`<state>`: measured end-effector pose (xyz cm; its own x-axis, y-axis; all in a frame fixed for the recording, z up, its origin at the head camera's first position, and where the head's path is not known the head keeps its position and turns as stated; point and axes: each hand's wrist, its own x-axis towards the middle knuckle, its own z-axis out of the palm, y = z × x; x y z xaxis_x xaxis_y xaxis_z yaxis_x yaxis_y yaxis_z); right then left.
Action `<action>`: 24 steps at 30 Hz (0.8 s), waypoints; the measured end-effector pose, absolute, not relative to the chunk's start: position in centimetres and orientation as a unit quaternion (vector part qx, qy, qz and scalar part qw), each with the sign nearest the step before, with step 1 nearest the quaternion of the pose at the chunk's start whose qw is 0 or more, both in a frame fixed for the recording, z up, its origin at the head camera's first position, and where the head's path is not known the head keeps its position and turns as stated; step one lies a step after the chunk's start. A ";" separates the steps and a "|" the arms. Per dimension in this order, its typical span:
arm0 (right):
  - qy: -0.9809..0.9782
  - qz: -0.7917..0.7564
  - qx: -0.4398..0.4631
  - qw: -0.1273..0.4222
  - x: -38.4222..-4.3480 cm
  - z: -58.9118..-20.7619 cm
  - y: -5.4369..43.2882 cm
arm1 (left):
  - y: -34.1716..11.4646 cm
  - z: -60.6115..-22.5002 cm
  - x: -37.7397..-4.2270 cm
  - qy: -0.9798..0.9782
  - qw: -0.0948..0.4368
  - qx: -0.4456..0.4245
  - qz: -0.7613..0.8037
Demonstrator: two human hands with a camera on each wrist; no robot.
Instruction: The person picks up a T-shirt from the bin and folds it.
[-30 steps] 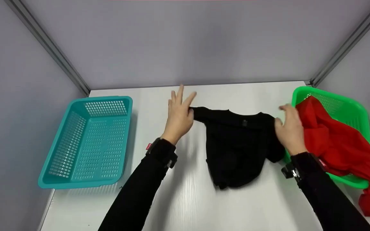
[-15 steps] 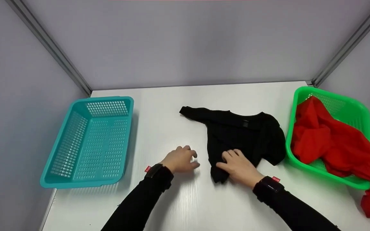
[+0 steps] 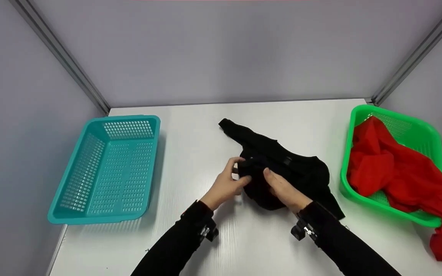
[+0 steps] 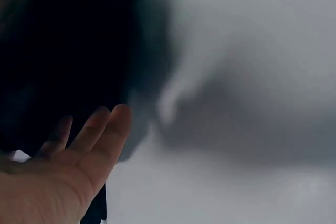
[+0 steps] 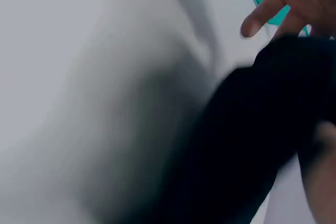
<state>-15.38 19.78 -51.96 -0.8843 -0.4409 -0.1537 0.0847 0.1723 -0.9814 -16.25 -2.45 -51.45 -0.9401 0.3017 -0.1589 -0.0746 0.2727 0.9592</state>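
Black garment [image 3: 299, 165] lies on white surface [image 3: 190, 153] between teal basket [image 3: 98, 221] and green basket [image 3: 346, 153]; skewed now, lower part bunched up, flatter half second ago; gathering seems begun; left hand [image 3: 225, 186], clear of cloth then, now at edge, thumb and fingers apart, cannot tell if gripping; right hand [image 3: 286, 193], fingers clamped on bunched part; grey walls [image 3: 244, 50] on three sides.

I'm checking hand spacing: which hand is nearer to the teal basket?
Left. The left hand is right of the teal basket, apart from it, at the black shirt's left edge; the right hand is farther right, at the shirt.
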 end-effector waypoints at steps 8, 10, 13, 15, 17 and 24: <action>0.923 -0.317 -0.196 0.092 -16.2 -54.1 24.4 | -5.3 -51.2 -17.9 0.802 0.033 -0.054 0.595; 0.954 -0.213 -0.187 0.093 -16.1 -54.9 25.5 | -6.4 -51.2 -18.3 0.782 0.017 -0.080 0.618; 0.976 -0.131 -0.151 0.091 -15.7 -55.6 26.8 | -8.0 -51.0 -18.8 0.760 -0.023 -0.130 0.636; 0.985 -0.102 -0.121 0.074 -15.6 -55.8 27.5 | -8.9 -50.8 -19.1 0.746 -0.055 -0.168 0.642; 0.991 -0.077 -0.093 0.051 -15.5 -55.8 28.0 | -9.7 -50.5 -19.2 0.746 -0.080 -0.194 0.632; 0.998 -0.026 -0.049 -0.034 -15.3 -55.8 30.2 | -11.3 -50.3 -19.8 0.841 -0.100 -0.196 0.494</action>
